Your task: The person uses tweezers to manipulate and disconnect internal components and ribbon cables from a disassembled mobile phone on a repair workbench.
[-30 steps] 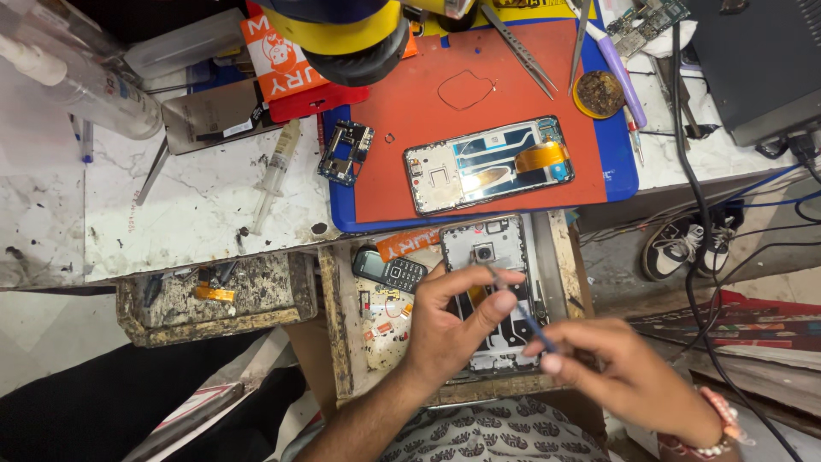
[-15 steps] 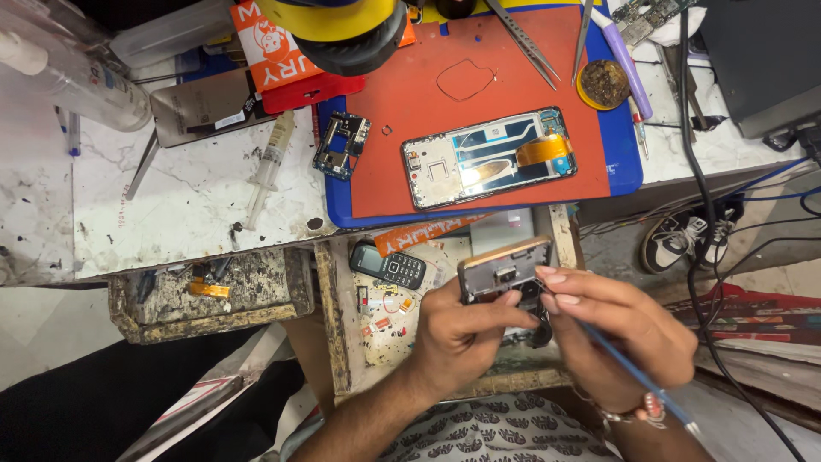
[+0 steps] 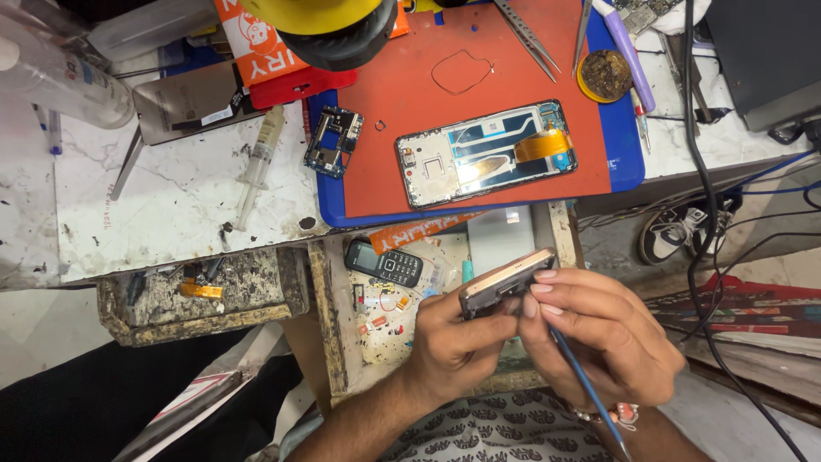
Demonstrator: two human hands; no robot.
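Both hands pinch the phone [image 3: 506,282] edge-up, its long axis rising rightward: left hand [image 3: 453,338] grips its lower-left end, right hand [image 3: 599,334], holding a blue tool [image 3: 586,385], grips its right end.

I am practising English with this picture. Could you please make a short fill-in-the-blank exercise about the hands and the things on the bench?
1. Both hands, the left hand and the right hand, grip one ____ edge-on above the open drawer.
2. The right hand also holds a thin tool whose handle is ____ in colour.
3. The opened phone frame lies on an ____ mat.
4. The small keypad phone lies inside the ____.

Missing words: phone; blue; orange; drawer
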